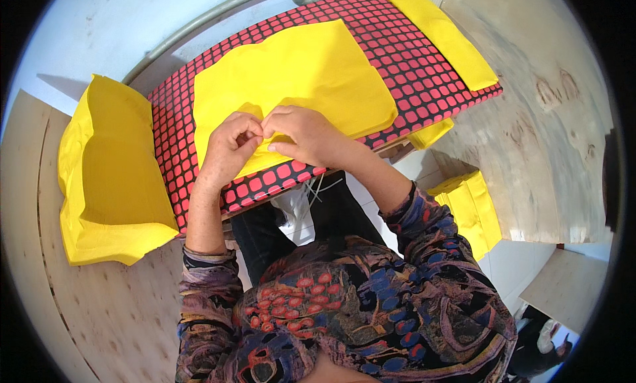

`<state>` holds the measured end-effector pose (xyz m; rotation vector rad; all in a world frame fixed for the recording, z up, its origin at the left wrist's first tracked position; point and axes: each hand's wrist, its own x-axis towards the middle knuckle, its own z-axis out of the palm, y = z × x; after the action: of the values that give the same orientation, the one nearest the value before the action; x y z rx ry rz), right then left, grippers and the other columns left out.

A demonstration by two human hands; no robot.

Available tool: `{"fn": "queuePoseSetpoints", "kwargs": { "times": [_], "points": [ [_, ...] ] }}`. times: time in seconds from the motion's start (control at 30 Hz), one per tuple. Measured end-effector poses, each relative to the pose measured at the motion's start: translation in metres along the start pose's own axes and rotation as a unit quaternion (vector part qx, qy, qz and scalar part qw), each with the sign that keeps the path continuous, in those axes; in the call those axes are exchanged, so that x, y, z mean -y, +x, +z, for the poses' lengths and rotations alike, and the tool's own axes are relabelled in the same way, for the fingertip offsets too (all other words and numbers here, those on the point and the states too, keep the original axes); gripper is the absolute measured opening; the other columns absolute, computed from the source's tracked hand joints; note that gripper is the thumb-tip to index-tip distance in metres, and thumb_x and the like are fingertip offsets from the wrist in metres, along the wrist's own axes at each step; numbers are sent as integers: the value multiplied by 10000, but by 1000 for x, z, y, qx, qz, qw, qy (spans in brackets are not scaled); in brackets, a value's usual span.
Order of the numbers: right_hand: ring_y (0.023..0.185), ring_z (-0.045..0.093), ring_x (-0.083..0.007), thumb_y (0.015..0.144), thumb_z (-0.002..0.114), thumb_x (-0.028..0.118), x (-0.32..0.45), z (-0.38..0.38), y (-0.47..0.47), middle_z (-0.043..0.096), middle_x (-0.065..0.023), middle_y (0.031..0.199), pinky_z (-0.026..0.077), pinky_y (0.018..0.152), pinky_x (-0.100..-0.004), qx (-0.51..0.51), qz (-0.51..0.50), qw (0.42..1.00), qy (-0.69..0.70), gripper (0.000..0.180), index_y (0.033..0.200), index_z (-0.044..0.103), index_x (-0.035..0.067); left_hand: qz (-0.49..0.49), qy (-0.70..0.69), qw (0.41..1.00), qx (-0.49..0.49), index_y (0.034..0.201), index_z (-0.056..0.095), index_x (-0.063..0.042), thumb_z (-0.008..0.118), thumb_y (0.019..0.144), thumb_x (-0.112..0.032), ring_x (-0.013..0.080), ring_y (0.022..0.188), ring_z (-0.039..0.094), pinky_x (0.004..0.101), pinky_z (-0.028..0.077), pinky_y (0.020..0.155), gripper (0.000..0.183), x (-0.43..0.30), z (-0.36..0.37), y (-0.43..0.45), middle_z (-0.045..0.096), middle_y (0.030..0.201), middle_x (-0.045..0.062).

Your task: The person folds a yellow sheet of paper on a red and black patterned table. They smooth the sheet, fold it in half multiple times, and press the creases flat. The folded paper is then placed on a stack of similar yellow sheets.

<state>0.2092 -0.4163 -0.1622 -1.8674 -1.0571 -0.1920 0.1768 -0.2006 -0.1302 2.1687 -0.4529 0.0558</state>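
A stack of flat yellow fabric-like sheets (pixel 298 70) lies on a table with a red and black patterned cover (pixel 417 75). Over its near edge, my left hand (pixel 233 144) has its thumb and forefinger pinched close together. My right hand (pixel 303 134) meets it there, fingertips touching or nearly touching those of the left. Whatever is between the fingertips is too small to tell. Under both hands the yellow material is slightly rumpled.
Large yellow sheets (pixel 119 169) hang over the table's left end. A folded yellow piece (pixel 442 35) lies along the right end. Below, at the right, stands a yellow stack (pixel 469 214) beside a wooden panel (pixel 521 134). A pipe (pixel 198 25) runs along the wall behind.
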Motion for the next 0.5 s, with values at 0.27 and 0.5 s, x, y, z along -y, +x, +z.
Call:
{"fn": "queuePoseSetpoints", "kwargs": {
  "times": [0.27,0.5],
  "points": [
    [970,649,-333,886,692,206,-25,-98,-53,654,-125,962,517,824,-442,-70,126,975,-172,159,960,671,67,4,-11,1000,-23,972,650,-17,712,871,68,96,810,600,228,490,707,145,13,3,-8,646,1034,27],
    [932,665,-295,872,733,122,-22,-112,-66,660,-109,977,530,804,-363,-62,97,957,-266,175,1020,664,58,30,36,998,-38,1042,686,-20,780,838,-1,193,996,658,284,523,803,226,8,7,-16,682,1154,82]
  ]
}}
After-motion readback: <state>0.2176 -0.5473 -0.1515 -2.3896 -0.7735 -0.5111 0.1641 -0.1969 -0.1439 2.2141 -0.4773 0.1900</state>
